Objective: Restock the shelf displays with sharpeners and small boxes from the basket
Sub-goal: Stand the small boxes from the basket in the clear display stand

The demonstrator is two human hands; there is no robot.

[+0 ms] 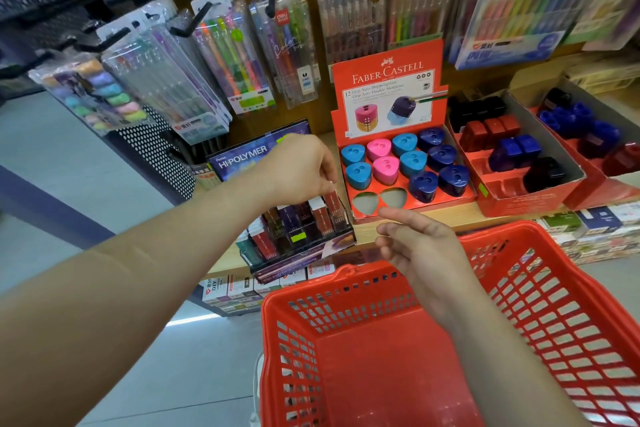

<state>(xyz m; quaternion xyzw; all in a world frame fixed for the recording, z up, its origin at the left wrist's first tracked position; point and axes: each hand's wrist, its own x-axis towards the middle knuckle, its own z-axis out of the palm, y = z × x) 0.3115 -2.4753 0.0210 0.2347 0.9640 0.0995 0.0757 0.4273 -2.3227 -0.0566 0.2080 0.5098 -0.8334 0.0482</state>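
Now left hand [301, 166] pinches a box [335, 211] over wooden shelf [464, 217]; right hand [419, 246] relaxed.

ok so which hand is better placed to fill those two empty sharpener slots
Right. The right hand is free and hovers just in front of the empty slots; the left hand pinches a small box in the black display.

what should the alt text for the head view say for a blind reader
A person's left hand pinches a small box in the Hi-Polymer display on a stationery shelf, while the right hand hovers open over a red basket. Next to the display, a Faber-Castell sharpener tray has two unfilled slots.
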